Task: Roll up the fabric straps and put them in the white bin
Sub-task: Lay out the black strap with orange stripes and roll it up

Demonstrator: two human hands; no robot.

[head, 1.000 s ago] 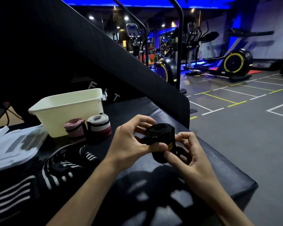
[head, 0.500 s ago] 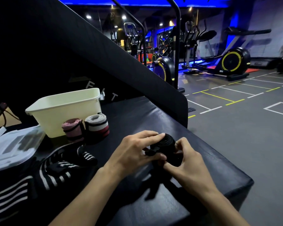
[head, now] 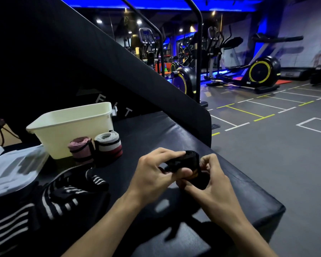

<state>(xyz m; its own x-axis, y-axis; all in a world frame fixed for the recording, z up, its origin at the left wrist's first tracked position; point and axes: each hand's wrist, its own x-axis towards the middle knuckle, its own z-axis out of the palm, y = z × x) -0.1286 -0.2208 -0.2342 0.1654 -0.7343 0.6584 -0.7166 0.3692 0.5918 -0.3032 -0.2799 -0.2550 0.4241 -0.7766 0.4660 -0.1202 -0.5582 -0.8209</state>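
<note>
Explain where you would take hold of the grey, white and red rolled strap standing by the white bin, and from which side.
Probably from above, gripping the grey, white and red rolled strap across its banded sides. It stands on end, spiral up, with the pink roll tight on one side and the white bin behind, so front and top are freest. Squeezing the sides should keep the coil from unwinding.

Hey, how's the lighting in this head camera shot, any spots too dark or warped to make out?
Head view: dim, with blue light along the ceiling; the black strap roll between the left hand and right hand loses detail against the dark bench; the white bin reads clearly; wide-angle lens bends the edges.
</note>
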